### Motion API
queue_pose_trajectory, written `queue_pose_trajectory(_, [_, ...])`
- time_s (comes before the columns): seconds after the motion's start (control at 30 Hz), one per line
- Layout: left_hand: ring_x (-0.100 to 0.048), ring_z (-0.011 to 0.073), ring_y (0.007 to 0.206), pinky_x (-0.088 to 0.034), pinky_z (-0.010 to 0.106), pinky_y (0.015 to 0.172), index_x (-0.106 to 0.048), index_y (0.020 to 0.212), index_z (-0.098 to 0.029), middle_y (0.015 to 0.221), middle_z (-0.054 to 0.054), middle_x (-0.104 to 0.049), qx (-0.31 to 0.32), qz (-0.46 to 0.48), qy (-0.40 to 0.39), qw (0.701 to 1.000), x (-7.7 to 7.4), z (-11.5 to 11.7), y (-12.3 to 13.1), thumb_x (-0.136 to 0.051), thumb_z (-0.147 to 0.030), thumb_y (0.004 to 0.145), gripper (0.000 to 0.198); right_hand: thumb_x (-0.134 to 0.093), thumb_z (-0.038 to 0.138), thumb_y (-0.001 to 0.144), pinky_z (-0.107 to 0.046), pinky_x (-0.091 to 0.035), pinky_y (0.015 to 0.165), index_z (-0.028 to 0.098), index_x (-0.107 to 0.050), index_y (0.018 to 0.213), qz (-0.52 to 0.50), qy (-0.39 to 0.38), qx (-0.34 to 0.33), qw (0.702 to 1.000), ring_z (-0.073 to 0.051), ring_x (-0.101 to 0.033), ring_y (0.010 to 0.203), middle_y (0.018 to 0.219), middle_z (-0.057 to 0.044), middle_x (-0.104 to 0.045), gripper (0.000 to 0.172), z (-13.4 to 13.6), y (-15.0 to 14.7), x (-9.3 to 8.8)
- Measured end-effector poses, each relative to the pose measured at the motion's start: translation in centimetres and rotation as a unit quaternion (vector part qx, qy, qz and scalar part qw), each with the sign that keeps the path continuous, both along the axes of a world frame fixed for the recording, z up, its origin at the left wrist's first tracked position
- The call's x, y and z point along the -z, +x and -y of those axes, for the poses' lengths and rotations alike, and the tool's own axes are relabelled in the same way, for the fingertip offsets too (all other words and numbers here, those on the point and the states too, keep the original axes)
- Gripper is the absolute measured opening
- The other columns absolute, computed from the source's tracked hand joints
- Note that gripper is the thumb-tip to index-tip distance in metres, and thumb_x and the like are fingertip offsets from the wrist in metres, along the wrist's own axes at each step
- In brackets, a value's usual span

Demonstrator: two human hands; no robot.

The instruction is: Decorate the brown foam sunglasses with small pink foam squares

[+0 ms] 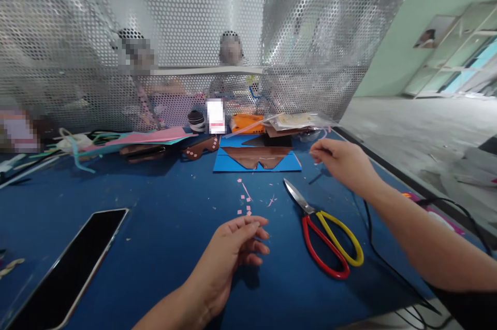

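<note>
My left hand [229, 252] hovers over the near middle of the blue table, fingers loosely bent and apart with nothing in them. Just beyond its fingertips lie several small pink paper squares [248, 207] and thin pink scraps [273, 200]. My right hand [344, 161] is raised at the right, fingers pinched together; whatever they hold, if anything, I cannot make out. Between the hands lie scissors [308, 210] with one red and one yellow handle, blades slightly parted. Farther back, a brown mask-shaped cutout [256, 156] rests on a blue sheet [289, 167].
A phone [73, 262] lies at the left. Along the back are a brown piece with pink squares [201, 148], pink sheets [155, 137], an orange object [247, 124] and plastic-wrapped material [298, 122]. Black cables [368, 226] run at right. Two people sit behind a perforated screen [202, 19].
</note>
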State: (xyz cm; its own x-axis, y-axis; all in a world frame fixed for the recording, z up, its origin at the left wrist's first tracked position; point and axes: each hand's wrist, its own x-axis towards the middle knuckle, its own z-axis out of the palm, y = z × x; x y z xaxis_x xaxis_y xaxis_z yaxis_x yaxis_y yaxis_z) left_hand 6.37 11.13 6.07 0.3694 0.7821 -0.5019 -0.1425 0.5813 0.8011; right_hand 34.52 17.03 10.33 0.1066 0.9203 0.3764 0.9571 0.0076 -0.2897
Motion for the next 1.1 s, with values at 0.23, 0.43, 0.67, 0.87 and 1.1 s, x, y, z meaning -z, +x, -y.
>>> queue_pose_trajectory(0.23, [-0.062, 0.0114, 0.063, -0.047, 0.021, 0.055, -0.07, 0.099, -0.011, 0.082, 0.005, -0.065, 0.011, 0.006, -0.009, 1.0, 0.4, -0.1, 0.1, -0.067, -0.029, 0.083, 0.025, -0.056, 0.019, 0.087, -0.032, -0.047, 0.071, 0.019, -0.07, 0.08, 0.126, -0.109, 0.052, 0.985, -0.024, -0.066, 0.088, 0.085, -0.006, -0.072, 0.016, -7.4, 4.9, 0.0])
queue_pose_trajectory(0.43, [-0.061, 0.011, 0.06, -0.046, 0.021, 0.054, -0.071, 0.095, -0.012, 0.08, 0.005, -0.066, 0.013, 0.018, -0.019, 1.0, 0.6, 0.0, 0.1, -0.071, -0.031, 0.079, 0.025, -0.059, 0.036, 0.094, -0.042, -0.054, 0.087, 0.017, -0.059, 0.121, 0.158, -0.191, 0.048, 0.968, -0.02, -0.063, 0.103, 0.122, -0.008, -0.061, 0.033, -11.4, 7.7, 1.3])
queue_pose_trajectory(0.67, [-0.061, 0.0119, 0.06, -0.045, 0.022, 0.054, -0.073, 0.093, -0.013, 0.078, 0.005, -0.067, 0.014, 0.013, -0.045, 0.999, 0.5, 0.3, 0.1, -0.072, -0.03, 0.077, 0.024, -0.058, 0.034, 0.094, -0.038, -0.054, 0.085, 0.017, -0.065, 0.109, 0.123, -0.176, 0.157, 0.964, -0.02, -0.065, 0.099, 0.109, -0.007, -0.067, 0.024, -13.0, 9.6, 2.0])
queue_pose_trajectory(0.87, [-0.061, 0.0116, 0.06, -0.045, 0.021, 0.054, -0.074, 0.092, -0.014, 0.077, 0.005, -0.067, 0.028, 0.027, -0.054, 0.998, 0.5, 0.2, 0.1, -0.075, -0.032, 0.076, 0.024, -0.058, 0.036, 0.095, -0.04, -0.053, 0.088, 0.021, -0.06, 0.122, 0.13, -0.125, 0.145, 0.973, -0.022, -0.062, 0.107, 0.125, -0.008, -0.06, 0.031, -12.6, 9.4, 2.2])
queue_pose_trajectory(1.1, [-0.061, 0.0112, 0.059, -0.045, 0.021, 0.054, -0.074, 0.092, -0.014, 0.077, 0.004, -0.067, 0.035, 0.024, -0.054, 0.998, 0.5, 0.0, 0.1, -0.075, -0.033, 0.076, 0.025, -0.058, 0.036, 0.094, -0.04, -0.053, 0.089, 0.021, -0.06, 0.121, 0.158, -0.099, 0.122, 0.975, -0.021, -0.062, 0.107, 0.125, -0.008, -0.06, 0.031, -12.5, 9.2, 3.0])
